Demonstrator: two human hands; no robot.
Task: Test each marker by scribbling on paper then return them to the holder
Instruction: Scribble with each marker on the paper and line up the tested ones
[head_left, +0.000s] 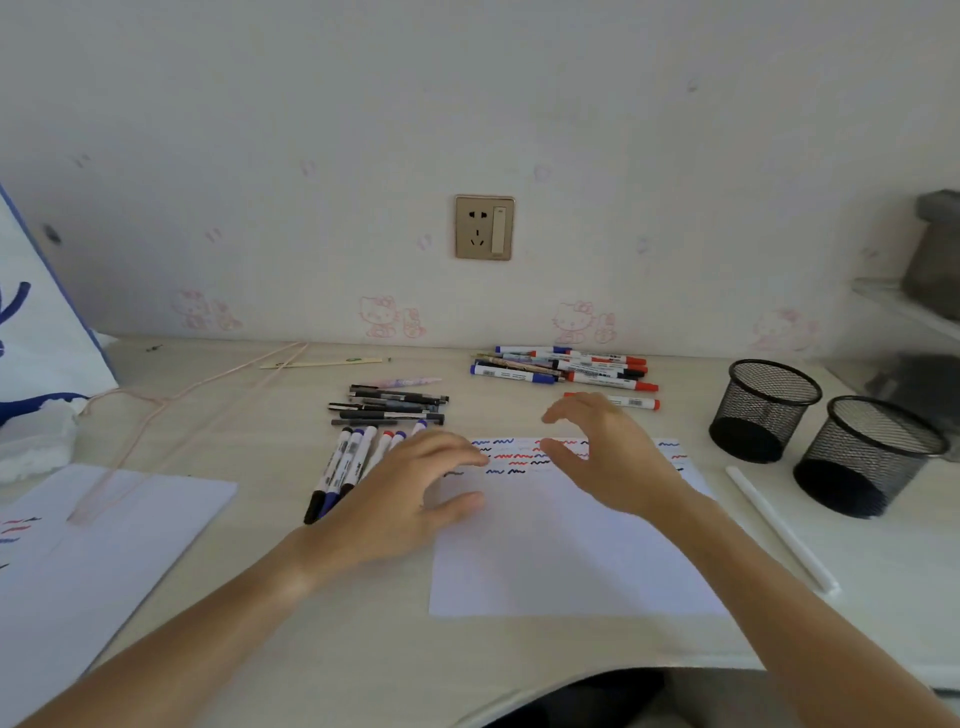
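**Soft daylight, wide-angle bend**

Even, diffuse light fills the scene, brightest toward the right; the wall (467, 104) greys slightly at the upper left. Shadows are faint: a soft one under the left hand (410, 499) on the counter (322, 623). No glare. The wide lens bows the counter edge and stretches the corners. Detail is soft overall, blurrier at the far right shelf (914, 306).

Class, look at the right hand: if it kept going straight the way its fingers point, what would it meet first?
Most likely the lone red-capped marker lying just past the right hand, ahead of the marker pile. Depth is uncertain; the fingers may already overlap it.
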